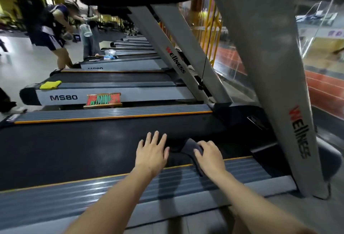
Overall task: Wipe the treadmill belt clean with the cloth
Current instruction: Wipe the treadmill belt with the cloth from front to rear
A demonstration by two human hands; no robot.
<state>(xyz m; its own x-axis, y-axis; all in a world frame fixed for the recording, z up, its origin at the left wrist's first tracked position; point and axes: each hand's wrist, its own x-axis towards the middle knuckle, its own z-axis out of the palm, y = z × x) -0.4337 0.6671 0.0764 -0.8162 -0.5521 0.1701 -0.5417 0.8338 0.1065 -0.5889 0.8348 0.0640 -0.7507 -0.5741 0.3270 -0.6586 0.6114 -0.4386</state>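
The right grip is curling its fingers over a dark grey cloth, pinning it to the black treadmill belt near the motor end, probably to drag it in a wiping stroke. The left grip is lying flat with fingers spread, pressing the belt just beside the cloth, likely bracing the person's lean. The cloth's tail is trailing back over the near side rail.

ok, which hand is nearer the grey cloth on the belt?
Right. The right hand grips the grey cloth, fingers curled over it on the belt. The left hand lies flat on the belt beside it, apart from the cloth.
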